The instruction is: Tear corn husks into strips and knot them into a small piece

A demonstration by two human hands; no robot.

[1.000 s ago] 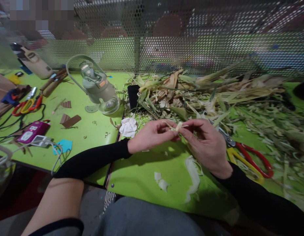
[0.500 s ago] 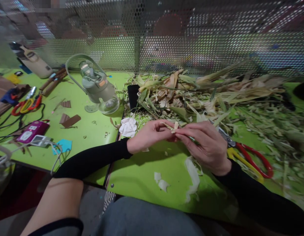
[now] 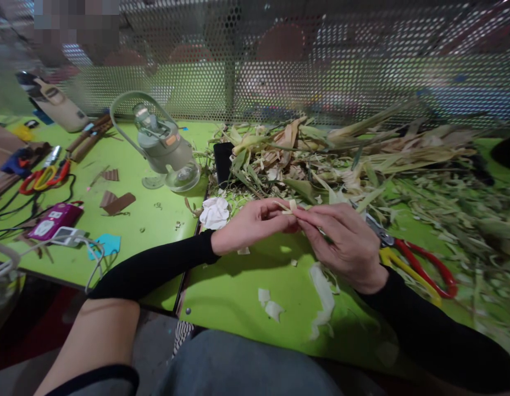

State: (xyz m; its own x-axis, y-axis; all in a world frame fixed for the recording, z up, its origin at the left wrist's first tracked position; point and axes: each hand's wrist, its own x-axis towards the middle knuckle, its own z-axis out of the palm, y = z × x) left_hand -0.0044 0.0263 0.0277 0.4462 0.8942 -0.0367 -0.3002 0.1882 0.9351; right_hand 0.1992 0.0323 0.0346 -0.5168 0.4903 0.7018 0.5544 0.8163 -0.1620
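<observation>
A small pale strip of husk is pinched between my two hands, above the green table. My left hand is closed on its left end, palm turned inward. From the right, my right hand grips it between thumb and forefinger. The fingertips of both hands almost touch. On the table below lie a curled pale husk strip and small husk scraps. A crumpled white tissue is just left of my left hand.
Behind my hands spreads a heap of corn husks, with a black phone at its left edge. Red-handled shears lie by my right wrist. A green bottle, a purple device and scissors are on the left.
The husk strip and my fingertips have shifted slightly up and left. A small scrap now shows on the table below my hands.
</observation>
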